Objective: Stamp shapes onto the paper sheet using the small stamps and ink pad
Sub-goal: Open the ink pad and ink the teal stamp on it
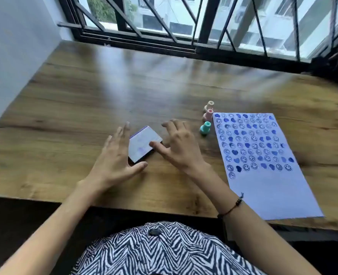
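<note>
A closed ink pad (142,142) with a pale lid lies on the wooden table (85,100) between my hands. My left hand (114,159) hovers just left of it, fingers spread, holding nothing. My right hand (181,145) is spread to its right, thumb tip resting on the lid's right edge. The white paper sheet (267,183) lies to the right, its upper half covered with rows of blue smiley and blob prints. Three small stamps stand at its top-left corner: a teal stamp (205,128), a pink stamp (208,114) and a cream stamp (209,105).
A barred window (184,26) runs along the table's far edge. A white wall (15,46) stands at the left. A dark object (334,64) sits at the far right corner. The paper's lower corner overhangs the table's near edge.
</note>
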`<state>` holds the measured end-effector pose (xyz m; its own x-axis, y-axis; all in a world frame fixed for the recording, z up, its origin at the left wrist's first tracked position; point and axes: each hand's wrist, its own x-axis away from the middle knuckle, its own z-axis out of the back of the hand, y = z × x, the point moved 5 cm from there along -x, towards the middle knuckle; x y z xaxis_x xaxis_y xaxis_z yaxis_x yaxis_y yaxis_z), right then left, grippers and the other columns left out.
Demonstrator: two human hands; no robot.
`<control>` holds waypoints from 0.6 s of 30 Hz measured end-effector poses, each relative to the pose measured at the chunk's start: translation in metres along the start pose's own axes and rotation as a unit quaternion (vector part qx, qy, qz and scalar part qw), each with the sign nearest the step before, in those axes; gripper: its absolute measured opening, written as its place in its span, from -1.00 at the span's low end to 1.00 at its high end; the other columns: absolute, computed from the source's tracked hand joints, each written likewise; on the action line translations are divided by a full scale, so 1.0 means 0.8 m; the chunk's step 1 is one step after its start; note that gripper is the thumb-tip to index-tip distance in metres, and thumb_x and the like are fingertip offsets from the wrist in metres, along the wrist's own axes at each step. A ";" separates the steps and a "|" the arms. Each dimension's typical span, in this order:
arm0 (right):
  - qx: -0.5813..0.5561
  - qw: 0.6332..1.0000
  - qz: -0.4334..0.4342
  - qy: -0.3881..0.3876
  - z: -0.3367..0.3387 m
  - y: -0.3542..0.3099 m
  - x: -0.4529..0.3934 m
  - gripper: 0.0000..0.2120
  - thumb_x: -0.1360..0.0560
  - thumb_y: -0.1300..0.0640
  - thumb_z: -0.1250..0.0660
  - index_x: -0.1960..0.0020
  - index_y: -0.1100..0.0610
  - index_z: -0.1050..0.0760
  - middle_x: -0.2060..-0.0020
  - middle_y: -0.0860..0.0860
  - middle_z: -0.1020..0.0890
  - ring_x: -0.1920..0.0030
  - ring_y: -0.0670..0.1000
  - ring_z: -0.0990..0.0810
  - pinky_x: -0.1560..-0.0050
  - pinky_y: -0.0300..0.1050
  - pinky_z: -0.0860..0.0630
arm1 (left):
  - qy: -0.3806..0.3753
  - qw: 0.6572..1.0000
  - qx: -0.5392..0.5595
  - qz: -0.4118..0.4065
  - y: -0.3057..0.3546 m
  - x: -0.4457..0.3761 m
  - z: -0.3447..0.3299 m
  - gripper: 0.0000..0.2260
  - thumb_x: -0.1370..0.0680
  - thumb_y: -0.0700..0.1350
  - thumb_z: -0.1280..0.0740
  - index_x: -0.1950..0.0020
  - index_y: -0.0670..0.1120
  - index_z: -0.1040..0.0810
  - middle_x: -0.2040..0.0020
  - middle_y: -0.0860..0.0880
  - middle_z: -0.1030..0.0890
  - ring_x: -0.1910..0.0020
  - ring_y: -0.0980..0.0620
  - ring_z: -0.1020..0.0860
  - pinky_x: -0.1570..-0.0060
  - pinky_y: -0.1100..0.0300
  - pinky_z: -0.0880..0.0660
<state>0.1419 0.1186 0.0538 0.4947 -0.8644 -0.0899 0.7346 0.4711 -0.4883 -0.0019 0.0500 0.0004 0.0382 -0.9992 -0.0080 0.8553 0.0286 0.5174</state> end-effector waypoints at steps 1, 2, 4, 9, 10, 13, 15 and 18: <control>-0.005 0.999 -0.003 -0.034 -0.014 -0.008 0.002 -0.41 -0.38 -0.14 -0.38 -0.24 0.22 -0.37 -0.20 0.19 -0.46 -0.22 0.22 -0.36 -0.19 0.08 -0.39 | 0.016 1.000 0.009 0.013 -0.002 0.009 0.002 -0.01 -0.25 0.37 -0.11 -0.45 -0.06 0.31 -0.53 -0.08 -0.03 -0.51 -0.03 -0.01 -0.46 -0.03 0.05; 0.005 0.998 -0.002 -0.056 -0.025 -0.017 0.003 -0.34 -0.36 -0.18 -0.38 -0.26 0.23 -0.34 -0.21 0.19 -0.44 -0.21 0.21 -0.34 -0.19 0.06 -0.38 | 0.048 0.999 0.006 0.017 -0.007 0.012 0.004 -0.03 -0.27 0.34 -0.12 -0.47 -0.08 0.28 -0.51 -0.13 -0.13 -0.49 -0.08 -0.09 -0.45 -0.06 -0.02; 0.048 0.995 0.007 -0.089 -0.044 -0.031 0.007 -0.27 -0.33 -0.25 -0.36 -0.26 0.24 -0.30 -0.19 0.20 -0.41 -0.18 0.21 -0.32 -0.17 0.04 -0.35 | 0.088 0.996 0.008 0.029 -0.007 0.023 0.001 -0.08 -0.30 0.26 -0.14 -0.49 -0.15 0.19 -0.40 -0.19 -0.31 -0.39 -0.10 -0.22 -0.37 0.00 -0.12; 0.096 0.991 0.000 -0.097 -0.054 -0.041 -0.006 -0.26 -0.33 -0.24 -0.35 -0.25 0.25 -0.24 -0.14 0.22 -0.43 -0.17 0.21 -0.33 -0.10 0.03 -0.36 | 0.152 0.988 0.030 0.030 -0.006 0.023 -0.005 -0.17 -0.33 0.10 -0.13 -0.48 -0.25 0.09 -0.22 -0.22 -0.45 -0.16 -0.05 -0.25 -0.24 0.12 -0.21; 0.115 0.989 0.003 -0.093 -0.056 -0.045 -0.007 -0.27 -0.34 -0.22 -0.35 -0.26 0.25 -0.23 -0.13 0.23 -0.44 -0.15 0.22 -0.35 -0.08 0.02 -0.37 | 0.159 0.987 0.029 0.027 -0.007 0.023 -0.007 -0.18 -0.33 0.08 -0.15 -0.47 -0.28 0.07 -0.21 -0.24 -0.46 -0.14 -0.04 -0.25 -0.22 0.16 -0.19; 0.183 0.980 0.013 -0.077 -0.063 -0.055 -0.010 -0.28 -0.33 -0.17 -0.35 -0.27 0.27 -0.21 -0.10 0.27 -0.49 -0.10 0.23 -0.42 -0.04 0.05 -0.39 | 0.166 0.985 0.038 0.030 -0.009 0.023 -0.009 -0.19 -0.33 0.04 -0.17 -0.45 -0.31 0.04 -0.20 -0.26 -0.47 -0.11 -0.05 -0.26 -0.19 0.27 -0.15; 0.192 0.979 0.020 -0.073 -0.065 -0.058 -0.012 -0.29 -0.31 -0.15 -0.36 -0.24 0.27 -0.23 -0.08 0.30 -0.51 -0.08 0.25 -0.45 -0.01 0.05 -0.41 | 0.169 0.984 0.045 0.032 -0.008 0.023 -0.007 -0.18 -0.35 0.07 -0.19 -0.45 -0.32 0.04 -0.20 -0.28 -0.47 -0.11 -0.05 -0.27 -0.18 0.27 -0.16; 0.131 0.986 0.019 -0.100 -0.049 -0.054 -0.020 -0.43 -0.32 -0.12 -0.35 -0.13 0.25 -0.30 -0.02 0.27 -0.55 -0.03 0.26 -0.49 0.15 -0.01 -0.33 | 0.175 0.984 0.034 0.030 -0.006 0.023 -0.005 -0.15 -0.37 0.13 -0.25 -0.44 -0.34 0.02 -0.18 -0.31 -0.48 -0.10 -0.06 -0.28 -0.17 0.19 -0.21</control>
<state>0.0837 0.1053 0.0427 0.5869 -0.8055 0.0813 0.7954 0.5549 -0.2437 -0.0034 0.0315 -0.0056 0.2738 -0.9251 -0.2632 0.8095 0.0739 0.5824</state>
